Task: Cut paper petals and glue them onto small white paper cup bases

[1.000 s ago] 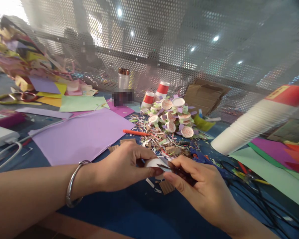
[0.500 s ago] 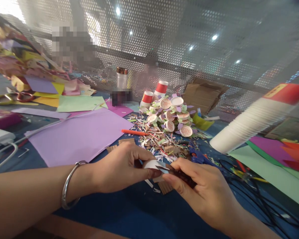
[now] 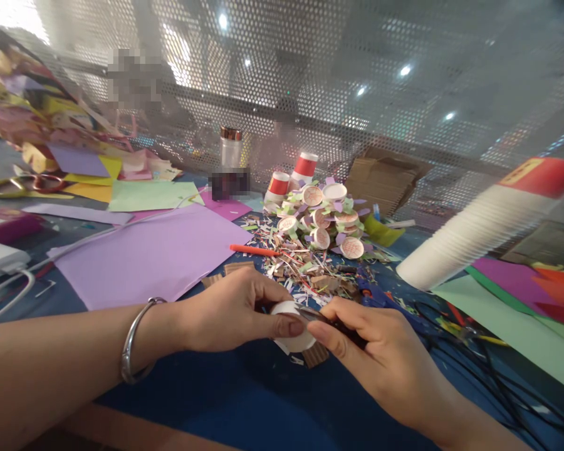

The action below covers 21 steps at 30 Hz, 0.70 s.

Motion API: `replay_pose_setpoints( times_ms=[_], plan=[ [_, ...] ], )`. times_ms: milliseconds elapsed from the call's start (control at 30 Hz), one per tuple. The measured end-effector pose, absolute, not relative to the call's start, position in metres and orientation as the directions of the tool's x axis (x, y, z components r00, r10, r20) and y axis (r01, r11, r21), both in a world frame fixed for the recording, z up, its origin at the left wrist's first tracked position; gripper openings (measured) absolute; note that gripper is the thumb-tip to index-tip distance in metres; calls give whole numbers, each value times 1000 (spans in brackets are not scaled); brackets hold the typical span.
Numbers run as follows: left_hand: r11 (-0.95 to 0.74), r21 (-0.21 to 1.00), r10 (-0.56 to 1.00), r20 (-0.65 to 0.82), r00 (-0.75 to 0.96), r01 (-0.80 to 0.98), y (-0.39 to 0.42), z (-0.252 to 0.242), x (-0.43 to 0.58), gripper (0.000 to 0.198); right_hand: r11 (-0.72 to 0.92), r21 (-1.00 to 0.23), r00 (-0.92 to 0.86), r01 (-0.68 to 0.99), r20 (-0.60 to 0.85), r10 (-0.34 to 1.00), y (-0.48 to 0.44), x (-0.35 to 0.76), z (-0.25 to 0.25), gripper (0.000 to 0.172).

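Observation:
My left hand (image 3: 237, 313) pinches the bottom part of a white paper cup (image 3: 297, 343) between thumb and fingers. The round piece is tilted so that its hollow side partly faces me. My right hand (image 3: 380, 357) is closed around small dark scissors (image 3: 313, 315), whose handles are mostly hidden in the fingers. The blades touch the cup piece's upper right rim, beside my left thumb. Just beyond both hands lie paper scraps (image 3: 291, 269), with bits of corrugated cardboard (image 3: 316, 356) beneath the cup piece.
Cut cup bottoms with paper tabs (image 3: 319, 238) are heaped behind the scraps. A leaning stack of paper cups (image 3: 474, 228) stands right, near black cables (image 3: 479, 369) and a blue glue gun (image 3: 385, 300). Purple paper (image 3: 150, 257) and an orange pen (image 3: 254, 250) lie left of the scraps.
The cup piece has turned in my left hand, and its round hollow side now shows more. The scissor blades, spread apart before, look closer together at the rim.

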<state>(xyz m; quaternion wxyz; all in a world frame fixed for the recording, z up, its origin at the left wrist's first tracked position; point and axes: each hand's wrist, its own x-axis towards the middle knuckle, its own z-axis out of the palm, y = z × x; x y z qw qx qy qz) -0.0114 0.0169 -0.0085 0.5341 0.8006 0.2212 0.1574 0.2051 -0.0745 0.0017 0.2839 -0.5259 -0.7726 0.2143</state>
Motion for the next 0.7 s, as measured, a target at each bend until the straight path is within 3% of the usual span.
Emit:
replay_pose_setpoints(
  times_ms=[433, 700],
  plan=[
    [-190, 967, 490, -57, 870, 171, 18, -3, -12, 33, 156, -794, -245, 587, 10, 970, -71, 202, 7, 49],
    [-121, 982, 475, -71, 877, 145, 21, -6, -10, 36, 146, -822, -215, 550, 29, 976, -66, 205, 6, 49]
  ],
)
